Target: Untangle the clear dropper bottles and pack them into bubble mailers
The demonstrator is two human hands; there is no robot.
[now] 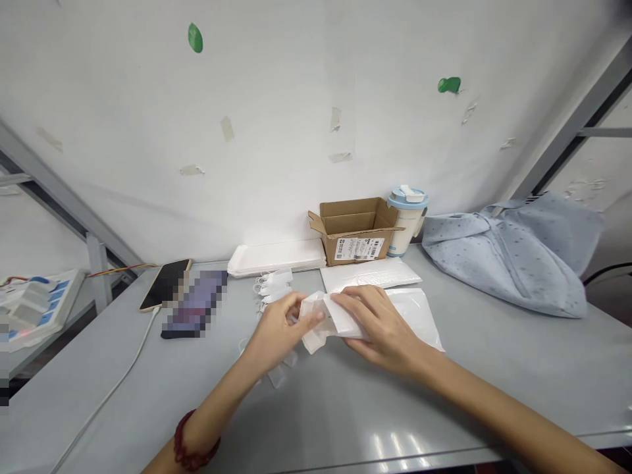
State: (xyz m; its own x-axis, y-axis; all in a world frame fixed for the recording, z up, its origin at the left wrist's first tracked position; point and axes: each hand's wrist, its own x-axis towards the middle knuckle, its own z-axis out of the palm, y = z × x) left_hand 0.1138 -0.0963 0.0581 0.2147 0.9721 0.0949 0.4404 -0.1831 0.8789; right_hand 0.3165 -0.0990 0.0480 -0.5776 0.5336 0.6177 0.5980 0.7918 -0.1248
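My left hand (277,329) pinches the crumpled, translucent white plastic (314,339) at one end between thumb and fingers. From the other side, my right hand (378,326) grips a white envelope-like packet (343,319), its fingers over the top. The two pieces meet between my hands; whether they are joined, I cannot tell. Under and behind my right hand lie white padded mailers (417,313). Several small white tags with loops (275,283) are laid beyond my left hand, and more small translucent pieces (277,375) lie below it.
A stack of white envelopes (281,257) lies by the wall beside an open cardboard box (358,247) and a lidded cup (407,224). A blue-grey cloth bag (508,257) is at right. Leftward are a phone (165,284), a white cable (111,388) and a power strip (44,309).
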